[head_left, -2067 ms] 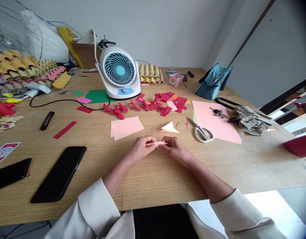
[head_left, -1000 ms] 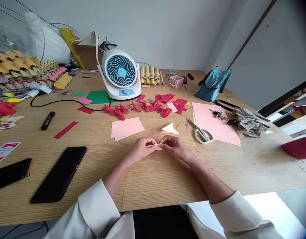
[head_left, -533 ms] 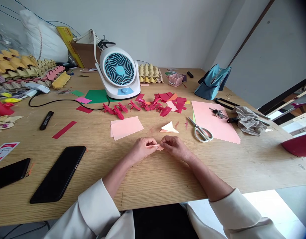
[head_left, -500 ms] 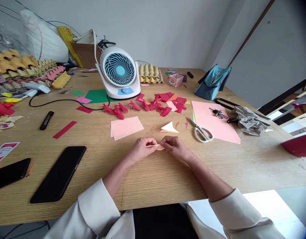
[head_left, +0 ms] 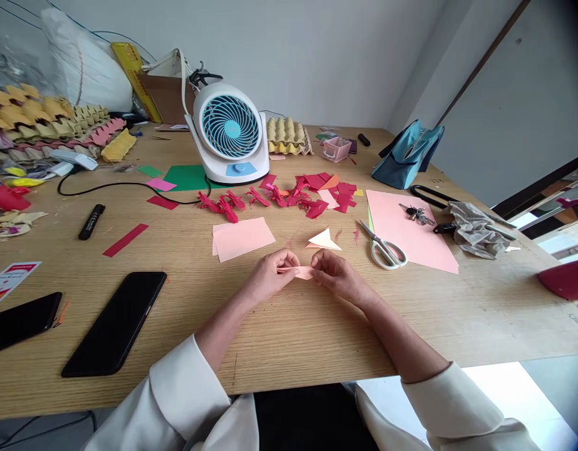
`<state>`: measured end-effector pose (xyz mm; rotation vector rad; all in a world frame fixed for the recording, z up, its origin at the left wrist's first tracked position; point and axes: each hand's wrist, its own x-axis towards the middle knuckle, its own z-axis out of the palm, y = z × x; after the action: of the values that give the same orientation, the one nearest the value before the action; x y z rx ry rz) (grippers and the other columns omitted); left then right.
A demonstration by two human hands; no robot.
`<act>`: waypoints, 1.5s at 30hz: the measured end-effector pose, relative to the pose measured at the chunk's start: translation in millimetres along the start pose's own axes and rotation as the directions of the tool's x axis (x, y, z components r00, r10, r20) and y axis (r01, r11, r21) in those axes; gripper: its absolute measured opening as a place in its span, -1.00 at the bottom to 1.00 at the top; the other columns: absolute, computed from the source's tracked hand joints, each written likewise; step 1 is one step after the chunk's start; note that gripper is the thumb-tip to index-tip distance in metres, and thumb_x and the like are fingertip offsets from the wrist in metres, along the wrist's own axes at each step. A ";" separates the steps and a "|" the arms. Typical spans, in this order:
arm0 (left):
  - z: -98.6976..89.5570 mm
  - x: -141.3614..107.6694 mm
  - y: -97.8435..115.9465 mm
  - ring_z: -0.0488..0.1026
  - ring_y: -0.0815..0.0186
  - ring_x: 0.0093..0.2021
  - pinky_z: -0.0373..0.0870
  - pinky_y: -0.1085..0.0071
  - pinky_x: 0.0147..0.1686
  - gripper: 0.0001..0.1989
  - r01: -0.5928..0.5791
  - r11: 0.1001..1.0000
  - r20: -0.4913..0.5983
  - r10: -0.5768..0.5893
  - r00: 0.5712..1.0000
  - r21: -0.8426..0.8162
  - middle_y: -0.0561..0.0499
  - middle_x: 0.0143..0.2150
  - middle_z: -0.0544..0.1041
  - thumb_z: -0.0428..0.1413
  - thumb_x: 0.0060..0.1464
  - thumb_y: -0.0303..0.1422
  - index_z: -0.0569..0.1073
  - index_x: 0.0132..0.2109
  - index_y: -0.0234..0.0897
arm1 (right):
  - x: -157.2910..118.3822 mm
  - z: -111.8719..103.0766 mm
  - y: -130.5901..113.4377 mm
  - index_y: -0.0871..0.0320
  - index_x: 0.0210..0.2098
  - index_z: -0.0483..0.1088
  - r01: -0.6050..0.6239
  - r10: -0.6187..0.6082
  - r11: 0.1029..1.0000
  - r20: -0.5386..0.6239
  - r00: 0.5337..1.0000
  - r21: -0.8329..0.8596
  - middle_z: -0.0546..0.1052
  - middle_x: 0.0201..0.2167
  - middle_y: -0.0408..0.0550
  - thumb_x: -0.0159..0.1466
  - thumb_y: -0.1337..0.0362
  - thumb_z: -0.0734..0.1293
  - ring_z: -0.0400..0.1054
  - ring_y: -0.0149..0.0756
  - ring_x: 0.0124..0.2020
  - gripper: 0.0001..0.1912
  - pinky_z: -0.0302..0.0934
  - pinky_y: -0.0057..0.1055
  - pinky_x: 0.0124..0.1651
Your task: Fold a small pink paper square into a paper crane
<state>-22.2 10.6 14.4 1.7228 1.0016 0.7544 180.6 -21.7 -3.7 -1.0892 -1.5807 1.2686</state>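
Observation:
A small folded pink paper (head_left: 304, 272) is held just above the table's front half. My left hand (head_left: 273, 273) pinches its left end, and my right hand (head_left: 336, 277) pinches the right end; the fingers hide part of it. Right behind my hands lies a cream folded paper piece (head_left: 325, 239) with a pointed shape. Two pink paper rectangles (head_left: 246, 238) overlap flat on the table, behind my left hand. White-handled scissors (head_left: 387, 252) rest to the right, slightly open, beside a large pink sheet (head_left: 411, 235).
Behind the pink rectangles sit several red folded paper figures (head_left: 258, 196) and red scraps (head_left: 343, 195). A white fan (head_left: 231, 134) stands further back. Phones (head_left: 117, 322) and a black marker (head_left: 91, 222) lie left. Keys (head_left: 417, 214) rest on the pink sheet; a blue bag (head_left: 407, 156) stands behind.
My hands have drawn slightly apart, so more of the folded pink paper shows between them. The whole view has shifted a little; the things on the table stay in place.

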 end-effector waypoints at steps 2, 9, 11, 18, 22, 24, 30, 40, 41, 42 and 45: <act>-0.1 0.2 -1.6 0.35 0.45 -0.46 0.21 0.55 -0.46 -0.92 0.028 0.999 -0.007 -0.028 1.000 0.028 0.12 -0.44 0.45 0.12 -0.01 -0.37 0.42 -0.35 -0.29 | -5.4 2.5 -3.3 0.14 -0.26 0.28 0.024 -0.023 0.997 0.010 1.000 -0.072 0.33 -0.46 -0.21 0.31 0.17 0.32 0.15 -0.44 -0.50 -0.82 0.01 -0.47 -0.45; 3.9 -0.6 -8.2 0.50 0.34 -0.33 0.35 0.49 -0.34 -0.90 0.127 0.992 0.066 -0.126 0.990 -0.003 0.05 -0.35 0.56 0.13 -0.03 -0.38 0.45 -0.31 -0.29 | -24.6 12.1 -20.5 0.16 -0.25 0.35 0.270 -0.292 0.692 0.082 0.953 -0.669 0.44 -0.26 -0.05 0.30 0.46 0.26 0.32 -0.32 -0.27 -0.90 0.21 -0.38 -0.21; 6.2 -3.6 -2.4 0.52 0.33 -0.30 0.38 0.47 -0.30 -0.92 0.124 0.992 0.070 -0.126 0.990 0.034 0.05 -0.33 0.57 0.12 -0.03 -0.40 0.46 -0.32 -0.28 | -29.2 11.5 -19.2 0.17 -0.22 0.38 0.326 -0.370 0.529 0.133 0.920 -0.784 0.46 -0.21 0.01 0.32 0.45 0.26 0.33 -0.28 -0.22 -0.90 0.21 -0.34 -0.17; 12.8 -14.0 15.0 0.52 0.37 -0.31 0.42 0.49 -0.29 -0.95 0.033 0.991 0.103 -0.047 0.994 0.133 0.08 -0.34 0.56 0.10 0.00 -0.49 0.43 -0.35 -0.27 | -46.5 5.8 -12.8 0.16 -0.19 0.45 0.415 -0.547 0.101 0.298 0.782 -0.904 0.47 -0.30 -0.01 0.34 0.40 0.30 0.22 -0.26 -0.33 -0.91 0.08 -0.30 -0.26; 19.4 -18.6 7.3 0.52 0.35 -0.33 0.42 0.47 -0.33 -0.94 -0.032 0.967 0.119 0.002 0.993 0.254 0.09 -0.34 0.55 0.10 0.07 -0.49 0.40 -0.32 -0.24 | -50.4 6.1 -9.4 0.18 -0.24 0.46 0.450 -0.517 0.083 0.348 0.782 -0.889 0.45 -0.37 -0.04 0.37 0.43 0.27 0.18 -0.30 -0.38 -0.88 0.03 -0.32 -0.31; 23.3 -21.9 1.9 0.51 0.33 -0.29 0.42 0.44 -0.30 -0.90 -0.103 0.933 0.118 0.066 0.991 0.344 0.08 -0.32 0.53 0.08 0.08 -0.54 0.39 -0.32 -0.24 | -51.5 6.6 -6.9 0.18 -0.25 0.46 0.454 -0.498 0.097 0.352 0.793 -0.886 0.45 -0.37 -0.04 0.38 0.41 0.26 0.18 -0.30 -0.37 -0.86 0.03 -0.32 -0.30; 28.6 -32.0 -5.7 0.39 0.22 -0.13 0.38 0.27 -0.10 -0.89 -0.301 0.758 0.094 0.305 0.948 0.579 -0.02 -0.20 0.45 0.13 0.10 -0.56 0.43 -0.30 -0.26 | -55.6 5.8 -3.4 0.20 -0.26 0.46 0.442 -0.438 0.170 0.334 0.835 -0.881 0.45 -0.35 -0.02 0.41 0.37 0.23 0.19 -0.29 -0.36 -0.82 0.04 -0.32 -0.27; 24.9 -39.2 -2.2 0.41 0.30 -0.21 0.40 0.34 -0.16 -0.79 -0.572 0.492 0.347 0.476 0.808 0.657 -0.01 -0.25 0.51 -0.04 0.31 -0.50 0.48 -0.08 -0.29 | -59.0 5.2 -1.0 0.19 -0.21 0.43 0.353 -0.342 0.323 0.240 0.909 -0.878 0.40 -0.31 0.00 0.43 0.39 0.17 0.18 -0.27 -0.36 -0.80 0.11 -0.34 -0.26; 24.8 -39.5 -1.1 0.41 0.31 -0.21 0.40 0.35 -0.17 -0.79 -0.578 0.470 0.352 0.485 0.800 0.667 -0.01 -0.26 0.51 -0.04 0.32 -0.49 0.49 -0.09 -0.29 | -59.1 5.1 -0.8 0.19 -0.21 0.42 0.349 -0.331 0.338 0.237 0.913 -0.874 0.39 -0.31 0.00 0.43 0.40 0.16 0.18 -0.27 -0.36 -0.80 0.12 -0.34 -0.26; 24.8 -39.7 0.0 0.42 0.31 -0.22 0.40 0.36 -0.17 -0.78 -0.579 0.454 0.354 0.489 0.797 0.678 -0.01 -0.27 0.51 -0.05 0.32 -0.49 0.50 -0.11 -0.29 | -59.1 5.0 -0.6 0.19 -0.23 0.42 0.341 -0.325 0.350 0.229 0.918 -0.872 0.39 -0.32 0.00 0.43 0.42 0.16 0.18 -0.27 -0.36 -0.79 0.13 -0.34 -0.27; 26.3 -39.0 2.2 0.42 0.32 -0.22 0.38 0.38 -0.17 -0.80 -0.561 0.427 0.351 0.476 0.807 0.709 0.00 -0.28 0.50 -0.03 0.32 -0.47 0.51 -0.14 -0.27 | -58.5 5.3 0.8 0.20 -0.30 0.38 0.313 -0.312 0.375 0.199 0.929 -0.873 0.38 -0.34 -0.01 0.42 0.44 0.15 0.17 -0.28 -0.37 -0.77 0.14 -0.35 -0.27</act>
<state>-17.9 -35.5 6.0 2.9416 0.7486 0.6051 192.9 -78.9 -9.8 -1.2674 -2.4155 0.0298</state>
